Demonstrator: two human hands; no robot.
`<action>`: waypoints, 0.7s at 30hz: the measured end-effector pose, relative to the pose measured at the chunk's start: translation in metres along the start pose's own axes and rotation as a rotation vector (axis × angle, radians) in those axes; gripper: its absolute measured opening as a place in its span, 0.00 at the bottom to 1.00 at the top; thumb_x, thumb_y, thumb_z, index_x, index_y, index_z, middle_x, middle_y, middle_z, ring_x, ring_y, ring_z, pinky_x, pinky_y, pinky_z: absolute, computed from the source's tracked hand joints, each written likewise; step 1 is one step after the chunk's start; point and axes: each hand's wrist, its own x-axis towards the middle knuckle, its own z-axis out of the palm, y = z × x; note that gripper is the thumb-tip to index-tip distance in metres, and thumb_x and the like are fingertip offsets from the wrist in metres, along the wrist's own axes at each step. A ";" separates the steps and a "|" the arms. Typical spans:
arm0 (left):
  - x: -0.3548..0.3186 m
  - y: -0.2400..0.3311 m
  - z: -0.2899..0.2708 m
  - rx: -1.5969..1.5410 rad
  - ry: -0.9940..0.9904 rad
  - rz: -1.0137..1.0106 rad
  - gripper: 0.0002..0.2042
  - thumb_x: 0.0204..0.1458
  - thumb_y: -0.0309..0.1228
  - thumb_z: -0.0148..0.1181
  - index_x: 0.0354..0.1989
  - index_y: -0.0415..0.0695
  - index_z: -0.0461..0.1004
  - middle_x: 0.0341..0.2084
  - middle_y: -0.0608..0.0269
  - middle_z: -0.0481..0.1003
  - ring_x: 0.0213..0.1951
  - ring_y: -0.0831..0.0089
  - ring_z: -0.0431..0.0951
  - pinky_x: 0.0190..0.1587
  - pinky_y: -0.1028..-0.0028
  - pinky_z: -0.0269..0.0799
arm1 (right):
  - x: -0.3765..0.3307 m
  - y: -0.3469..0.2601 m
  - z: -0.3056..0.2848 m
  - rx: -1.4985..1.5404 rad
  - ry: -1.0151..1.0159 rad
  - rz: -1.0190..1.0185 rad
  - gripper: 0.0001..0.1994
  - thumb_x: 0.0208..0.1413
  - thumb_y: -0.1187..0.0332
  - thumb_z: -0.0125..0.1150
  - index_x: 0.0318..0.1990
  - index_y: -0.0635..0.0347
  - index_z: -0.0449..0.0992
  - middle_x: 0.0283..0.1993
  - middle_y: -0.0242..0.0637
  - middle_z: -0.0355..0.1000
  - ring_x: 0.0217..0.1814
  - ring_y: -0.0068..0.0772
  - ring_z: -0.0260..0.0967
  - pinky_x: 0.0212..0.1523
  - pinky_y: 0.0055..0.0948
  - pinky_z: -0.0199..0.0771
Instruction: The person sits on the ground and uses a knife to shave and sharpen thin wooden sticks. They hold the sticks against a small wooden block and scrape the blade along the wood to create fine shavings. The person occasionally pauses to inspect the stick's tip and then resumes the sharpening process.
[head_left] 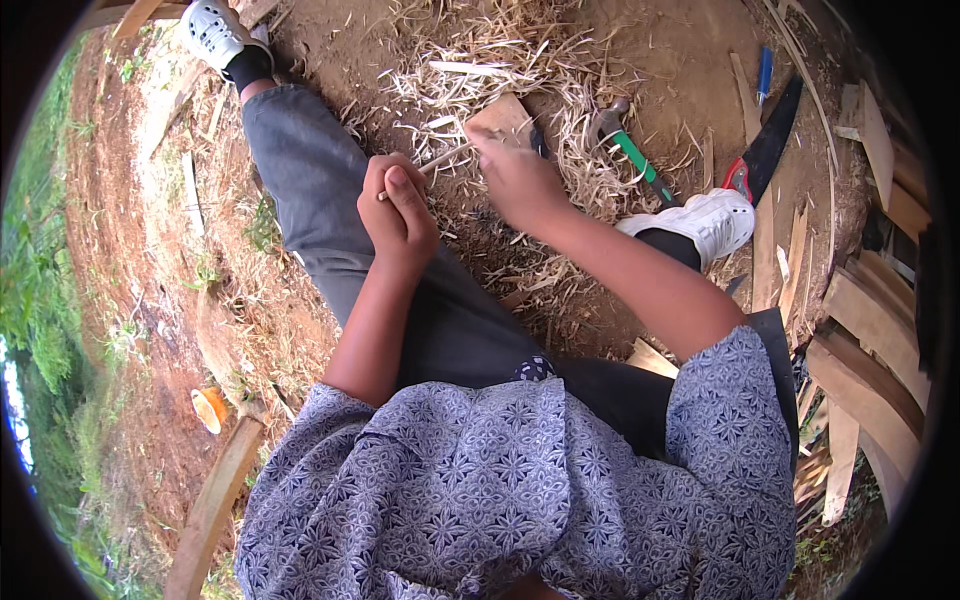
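My left hand (pixel 400 210) is closed round a thin wooden stick (pixel 447 159), its thumb lying along the top. The stick slants up and to the right from the fist. At its far end is my right hand (pixel 522 185), blurred by motion, with its fingers curled in; what they grip cannot be made out. Just beyond this hand a flat wooden block (pixel 504 117) lies on the ground, partly covered by the fingers. A small dark piece (pixel 540 143) rests against the block's right side.
Pale wood shavings (pixel 500 65) are heaped around the block. To the right lie a hammer (pixel 632 155) with a green and black handle, a red-handled saw (pixel 765 150) and a blue tool (pixel 765 72). Wooden planks (pixel 870 390) are piled at far right. An orange object (pixel 209 410) lies at left.
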 end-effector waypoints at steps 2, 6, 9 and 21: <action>-0.013 0.001 -0.004 0.006 0.031 -0.047 0.21 0.74 0.42 0.40 0.31 0.40 0.69 0.19 0.68 0.67 0.20 0.82 0.65 0.24 0.77 0.59 | -0.014 -0.042 0.015 0.233 -0.001 -0.139 0.23 0.67 0.72 0.47 0.69 0.56 0.70 0.61 0.53 0.74 0.59 0.53 0.76 0.65 0.41 0.72; 0.007 0.009 0.002 -0.006 0.054 -0.055 0.23 0.74 0.43 0.41 0.30 0.40 0.71 0.18 0.68 0.68 0.19 0.83 0.65 0.23 0.78 0.59 | 0.011 0.038 -0.009 -0.097 -0.072 0.317 0.26 0.62 0.78 0.51 0.69 0.56 0.70 0.58 0.53 0.76 0.52 0.55 0.78 0.60 0.43 0.75; 0.002 0.002 -0.002 -0.004 0.073 -0.070 0.24 0.74 0.43 0.41 0.29 0.40 0.71 0.17 0.70 0.67 0.19 0.84 0.65 0.23 0.79 0.58 | -0.001 -0.023 -0.002 -0.050 -0.062 0.007 0.23 0.67 0.74 0.47 0.68 0.57 0.70 0.59 0.52 0.75 0.52 0.53 0.78 0.58 0.43 0.77; 0.005 0.009 0.002 0.055 0.030 -0.023 0.26 0.74 0.48 0.37 0.27 0.42 0.68 0.17 0.69 0.66 0.19 0.82 0.64 0.23 0.78 0.56 | 0.006 0.031 -0.002 -0.073 -0.016 -0.014 0.23 0.65 0.75 0.50 0.68 0.56 0.71 0.61 0.49 0.75 0.57 0.49 0.78 0.57 0.39 0.76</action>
